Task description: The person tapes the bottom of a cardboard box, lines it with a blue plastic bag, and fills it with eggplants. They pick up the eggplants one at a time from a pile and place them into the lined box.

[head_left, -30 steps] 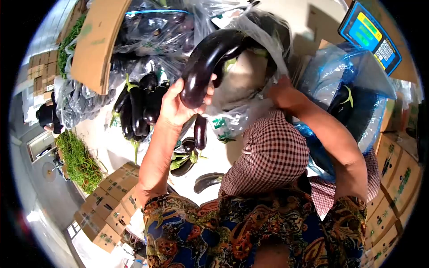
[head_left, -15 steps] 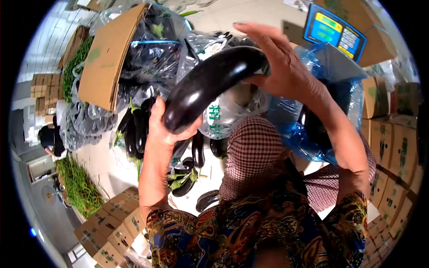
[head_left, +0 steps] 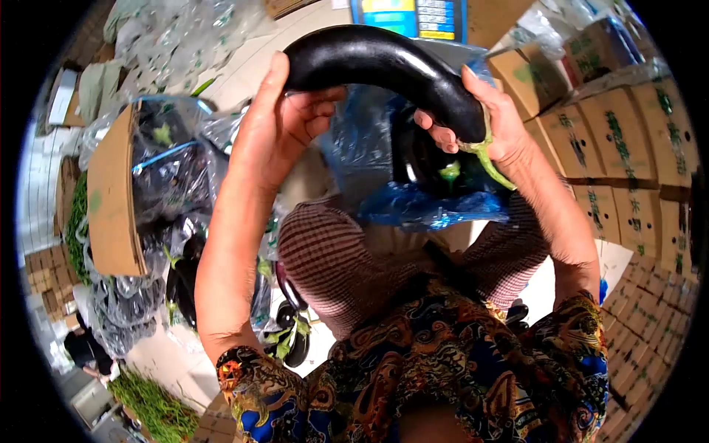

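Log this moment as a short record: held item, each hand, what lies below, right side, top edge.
Held: long, curved, glossy dark eggplant
Left hand: holding its rounded end
Right hand: holding its green-stemmed end
Below: translucent blue plastic liner, a green-capped dark eggplant inside
Right side: stacked brown cardboard boxes
Top edge: blue-framed panel, cut off
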Demonstrator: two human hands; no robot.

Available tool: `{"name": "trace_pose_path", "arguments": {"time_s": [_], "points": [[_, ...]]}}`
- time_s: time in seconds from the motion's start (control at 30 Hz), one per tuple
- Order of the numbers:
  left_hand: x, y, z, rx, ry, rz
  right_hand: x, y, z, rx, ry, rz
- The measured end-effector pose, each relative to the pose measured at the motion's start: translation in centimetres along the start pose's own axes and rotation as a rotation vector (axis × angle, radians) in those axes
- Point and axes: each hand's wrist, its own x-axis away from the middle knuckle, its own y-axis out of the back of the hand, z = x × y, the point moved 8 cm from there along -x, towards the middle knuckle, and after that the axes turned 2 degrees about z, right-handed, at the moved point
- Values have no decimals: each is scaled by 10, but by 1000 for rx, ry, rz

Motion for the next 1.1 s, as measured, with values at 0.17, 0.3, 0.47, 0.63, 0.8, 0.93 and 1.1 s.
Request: {"name": "trace_pose_path", "arguments": {"time_s": [0.17, 0.3, 0.47, 0.63, 0.8, 0.93, 1.1], "points": [[-32, -30, 31, 53, 81, -22, 41, 35, 2, -78, 52, -94], [-36, -53, 55, 11, 174, -101, 60, 39, 7, 66, 136, -105], [-46, -96, 71, -64, 233, 93, 75, 27, 26, 703, 55, -328], [-63, -88, 98, -282, 273, -78, 80, 25, 18, 1335, 187, -321], [-75, -53, 129, -298, 333, -40, 98, 41, -24, 1206, -229, -326], [-79, -46, 123, -367, 385, 33, 124, 32, -69, 1479, -239, -58], [-99, -62, 129, -504, 336, 43, 140, -2, -62, 1716, 334, -95]]}}
